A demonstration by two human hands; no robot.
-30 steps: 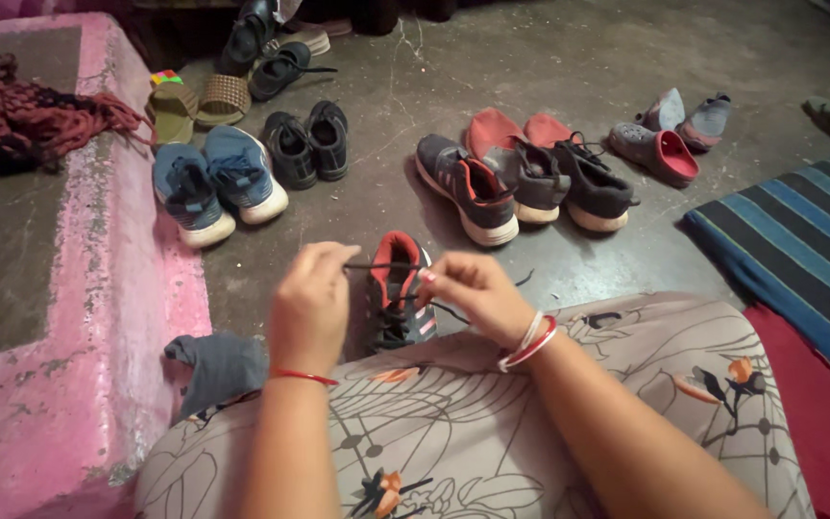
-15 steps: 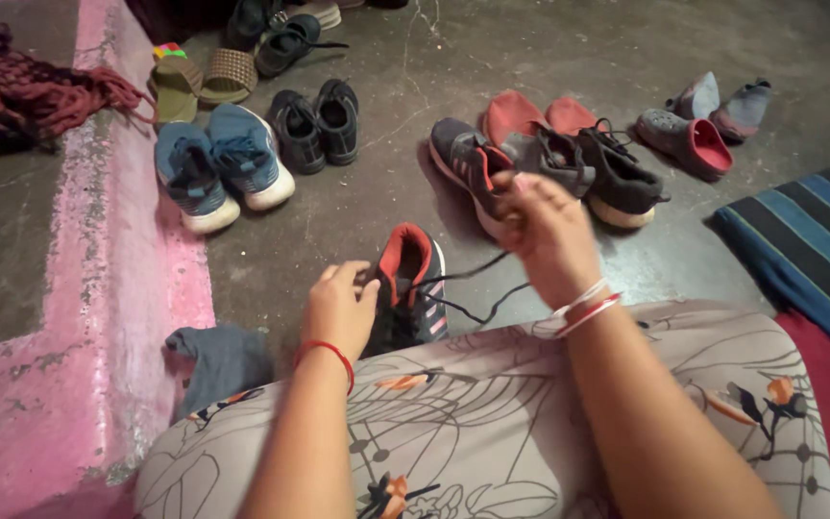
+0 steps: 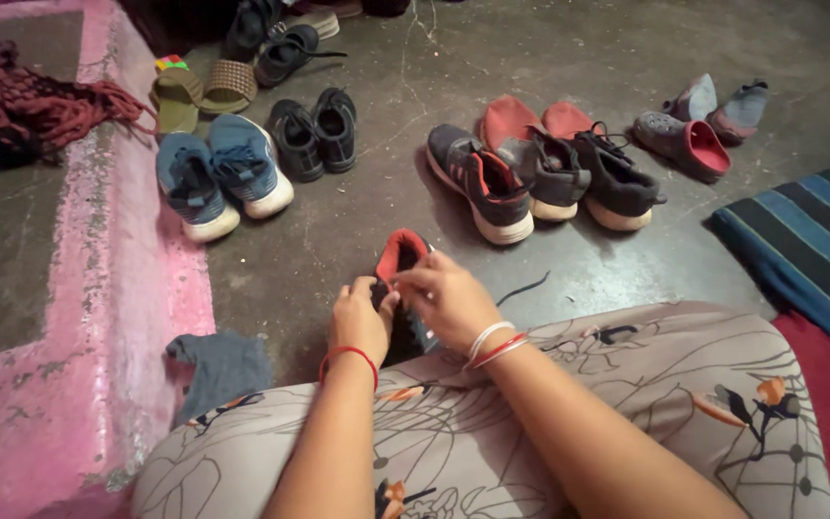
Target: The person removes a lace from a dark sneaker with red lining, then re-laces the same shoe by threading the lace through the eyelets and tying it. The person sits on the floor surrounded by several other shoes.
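Note:
A dark sneaker with a red lining (image 3: 401, 252) stands on the concrete floor just in front of my knees, its heel toward the far side. My left hand (image 3: 361, 322) grips its left side. My right hand (image 3: 446, 296) covers the tongue and laces, fingers pinched on the black lace. The loose lace end (image 3: 523, 288) lies on the floor to the right. Both hands hide most of the shoe. My lap is covered by grey patterned cloth (image 3: 492, 423).
Many shoes lie on the floor: blue sneakers (image 3: 211, 173), small black shoes (image 3: 314, 130), a grey and red sneaker (image 3: 480, 183), dark sneakers (image 3: 583, 178), slippers at the back. A pink ledge (image 3: 117, 288) runs along the left, a striped mat (image 3: 809, 240) lies right, a grey sock (image 3: 221, 365) near my knee.
My right hand, which had pulled the lace up and out to the right, has come back down onto the shoe. My left hand stayed at the shoe's side.

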